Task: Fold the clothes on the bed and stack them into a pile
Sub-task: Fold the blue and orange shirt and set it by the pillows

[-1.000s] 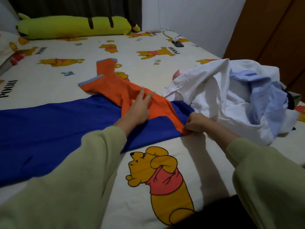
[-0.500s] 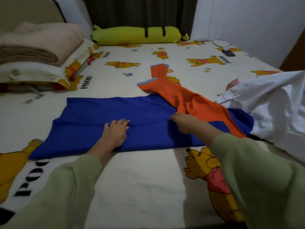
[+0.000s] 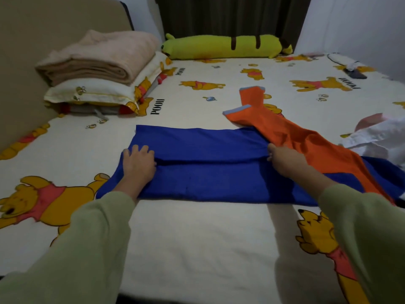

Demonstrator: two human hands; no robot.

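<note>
A blue shirt with orange sleeves lies spread across the cartoon-print bed sheet. A raised crease runs across the blue cloth between my two hands. My left hand sits on the shirt's left part, fingers curled over the cloth and the thumb at the crease. At the crease's right end, beside the orange sleeve, my right hand pinches the blue cloth. One orange sleeve stretches away toward the far right, its grey-blue cuffs lying on the sheet.
A heap of white clothes lies at the right edge. A folded beige blanket rests on a pillow at the far left by the headboard. A long green plush lies along the far edge, a phone with cable far right.
My view swung left from the white heap to the shirt. My left hand slid left from the orange sleeve onto the blue cloth. Both hands gathered the cloth into a crease.
</note>
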